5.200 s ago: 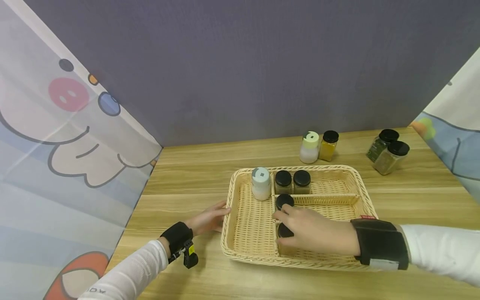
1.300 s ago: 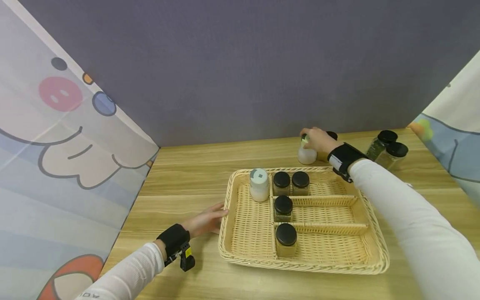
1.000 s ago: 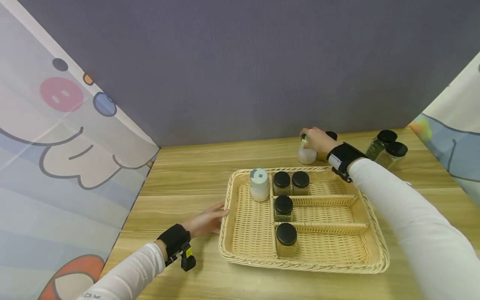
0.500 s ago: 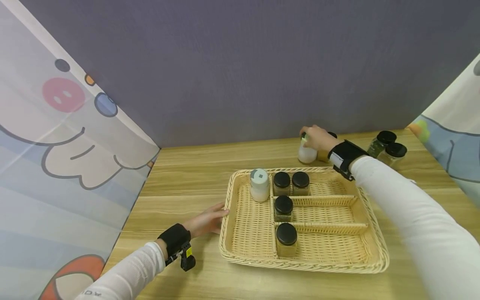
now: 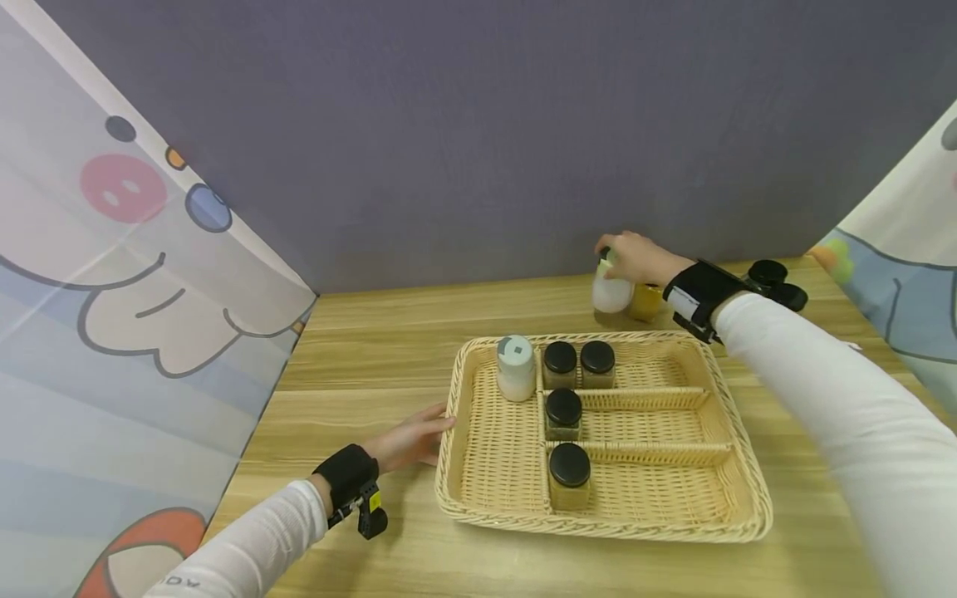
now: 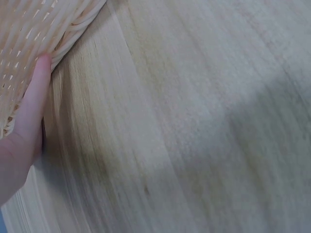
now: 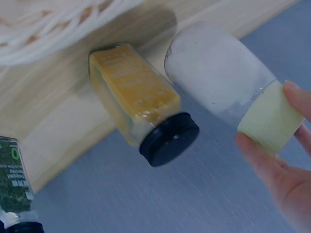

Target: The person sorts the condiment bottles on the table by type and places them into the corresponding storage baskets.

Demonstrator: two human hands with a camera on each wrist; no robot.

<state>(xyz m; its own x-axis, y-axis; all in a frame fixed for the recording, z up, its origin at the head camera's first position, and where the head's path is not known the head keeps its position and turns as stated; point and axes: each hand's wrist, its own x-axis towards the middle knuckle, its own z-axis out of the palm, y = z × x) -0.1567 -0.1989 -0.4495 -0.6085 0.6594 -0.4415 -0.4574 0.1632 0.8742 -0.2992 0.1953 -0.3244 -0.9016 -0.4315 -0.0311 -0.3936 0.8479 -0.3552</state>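
At the back of the table, my right hand [image 5: 639, 257] grips the pale green cap of a clear seasoning bottle [image 5: 611, 295] filled with white granules. In the right wrist view, thumb and fingertips pinch that cap [image 7: 272, 119] from both sides. Beside the bottle stands a square spice jar [image 7: 133, 87] of yellow powder with a black lid, partly hidden by my hand in the head view. My left hand [image 5: 407, 442] rests against the left side of a wicker basket [image 5: 446, 473]. One straight finger [image 6: 34, 97] lies along the woven wall in the left wrist view.
In the basket's left compartment stands a white-capped bottle [image 5: 516, 370]. Black-lidded jars stand in the other compartments: two at the back, one in the middle [image 5: 563, 415], one in front [image 5: 570, 477]. Two more black-lidded jars [image 5: 768, 272] are partly behind my right forearm. A grey wall [image 5: 463, 149] rises behind the table.
My right hand left the jars in the basket, reached to the back of the table and gripped the bottle's cap. Just now, hand and bottle have risen slightly. My left hand stays at the basket.
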